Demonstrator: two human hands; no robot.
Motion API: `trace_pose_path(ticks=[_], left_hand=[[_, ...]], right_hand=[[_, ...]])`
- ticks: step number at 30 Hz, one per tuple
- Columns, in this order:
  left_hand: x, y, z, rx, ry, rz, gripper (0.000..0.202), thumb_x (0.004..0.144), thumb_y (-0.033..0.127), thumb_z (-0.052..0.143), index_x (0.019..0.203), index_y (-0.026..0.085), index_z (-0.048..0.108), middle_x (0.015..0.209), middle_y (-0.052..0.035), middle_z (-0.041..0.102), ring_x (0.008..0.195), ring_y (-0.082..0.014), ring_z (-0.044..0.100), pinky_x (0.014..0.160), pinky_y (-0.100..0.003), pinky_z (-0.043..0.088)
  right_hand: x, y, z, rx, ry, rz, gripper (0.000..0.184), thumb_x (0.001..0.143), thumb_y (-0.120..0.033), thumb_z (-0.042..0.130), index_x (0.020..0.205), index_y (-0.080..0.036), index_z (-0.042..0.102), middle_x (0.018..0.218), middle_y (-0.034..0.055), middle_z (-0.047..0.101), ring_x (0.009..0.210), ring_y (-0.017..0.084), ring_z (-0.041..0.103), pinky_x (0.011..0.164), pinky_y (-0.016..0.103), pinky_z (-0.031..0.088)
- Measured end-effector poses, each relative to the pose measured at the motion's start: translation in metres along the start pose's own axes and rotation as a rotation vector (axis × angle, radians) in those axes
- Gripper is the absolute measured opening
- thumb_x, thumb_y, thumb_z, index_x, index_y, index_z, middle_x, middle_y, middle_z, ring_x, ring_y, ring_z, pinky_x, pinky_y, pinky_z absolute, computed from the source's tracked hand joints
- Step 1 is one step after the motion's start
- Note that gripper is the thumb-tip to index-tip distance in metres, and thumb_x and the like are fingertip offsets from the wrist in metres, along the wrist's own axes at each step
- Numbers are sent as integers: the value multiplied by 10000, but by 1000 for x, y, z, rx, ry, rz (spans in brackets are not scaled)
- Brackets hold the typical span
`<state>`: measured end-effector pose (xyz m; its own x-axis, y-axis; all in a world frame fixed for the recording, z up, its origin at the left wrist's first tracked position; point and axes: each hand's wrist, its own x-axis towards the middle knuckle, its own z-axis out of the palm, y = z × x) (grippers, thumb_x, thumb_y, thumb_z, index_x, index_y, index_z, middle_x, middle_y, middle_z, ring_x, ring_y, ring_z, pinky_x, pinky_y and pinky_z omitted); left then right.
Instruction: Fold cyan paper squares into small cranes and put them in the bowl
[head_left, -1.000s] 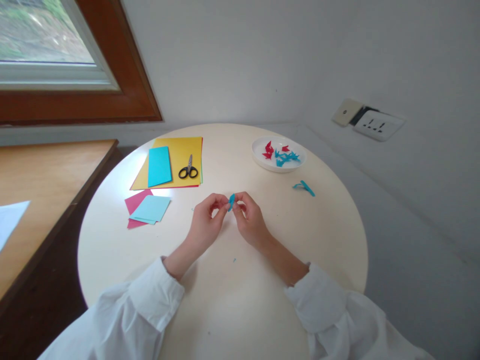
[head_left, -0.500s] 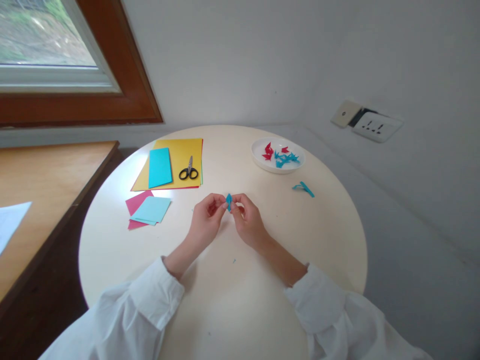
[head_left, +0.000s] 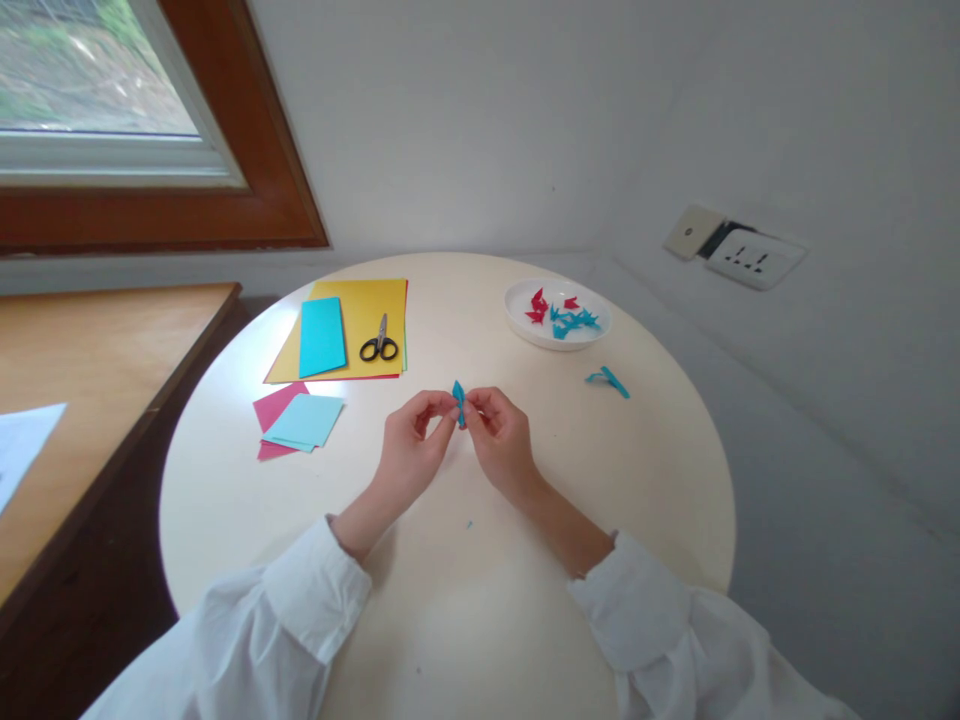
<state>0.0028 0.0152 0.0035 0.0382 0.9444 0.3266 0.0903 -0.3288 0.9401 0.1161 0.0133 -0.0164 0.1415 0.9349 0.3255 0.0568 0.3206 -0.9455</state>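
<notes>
A small folded piece of blue origami paper stands upright between my two hands, over the middle of the table. My left hand pinches its left side between thumb and forefinger. From the other side, my right hand pinches it the same way, fingers curled. The paper's pointed top shows above the fingertips, while its lower part is partly covered by my thumbs. Beyond my right hand lie folded blue paper strips on the tabletop.
A white dish at the back right holds small red and blue folded papers. Black-handled scissors and a blue paper rectangle rest on yellow sheets. Light-blue squares overlap pink paper at left.
The blue folded paper now shows more of its pointed top above my fingertips. My fingers have shifted slightly on it; both hands still pinch it.
</notes>
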Motion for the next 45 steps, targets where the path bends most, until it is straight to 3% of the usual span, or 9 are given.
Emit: trace_pose_path(ticks=[14, 23, 32, 37, 42, 45], left_hand=[[1, 3, 2, -83, 62, -162, 150, 654, 289, 686, 691, 152, 636, 655, -20, 652, 618, -130, 575, 595, -265, 460], [2, 2, 2, -73, 104, -174, 137, 646, 280, 676, 655, 150, 632, 603, -7, 633, 564, -116, 553, 543, -243, 440], [3, -2, 1, -154, 72, -138, 120, 673, 238, 664, 697, 156, 579, 621, 13, 593, 593, -106, 552, 575, -239, 437], [3, -3, 2, -144, 104, -92, 161, 655, 225, 679, 719, 161, 545, 639, 23, 579, 605, -98, 547, 584, -230, 435], [3, 0, 2, -219, 62, -212, 232, 641, 254, 696, 818, 143, 595, 681, -4, 627, 648, -116, 578, 626, -245, 447], [2, 1, 1, -224, 37, -249, 191, 649, 256, 687, 784, 135, 627, 692, -16, 645, 656, -120, 578, 638, -248, 443]], right_hand=[[2, -3, 2, 47, 40, 18, 148, 734, -335, 592, 720, -194, 548, 680, 9, 582, 653, 136, 578, 586, 264, 507], [4, -5, -1, 128, 4, 86, 144, 692, -323, 629, 687, -186, 583, 625, -3, 604, 606, 135, 573, 618, 292, 504], [3, -7, 0, 229, 26, 206, 157, 649, -319, 667, 648, -171, 615, 607, -6, 634, 585, 127, 593, 623, 301, 527], [4, -9, 0, 181, 66, 163, 119, 642, -282, 663, 649, -169, 627, 607, -3, 637, 586, 125, 587, 611, 285, 516], [2, -12, 0, 149, 91, 124, 100, 634, -259, 660, 661, -168, 628, 667, 6, 646, 651, 131, 600, 646, 277, 518], [1, -12, 1, 155, 80, 115, 100, 636, -257, 659, 670, -169, 629, 686, 8, 646, 672, 133, 604, 654, 272, 517]])
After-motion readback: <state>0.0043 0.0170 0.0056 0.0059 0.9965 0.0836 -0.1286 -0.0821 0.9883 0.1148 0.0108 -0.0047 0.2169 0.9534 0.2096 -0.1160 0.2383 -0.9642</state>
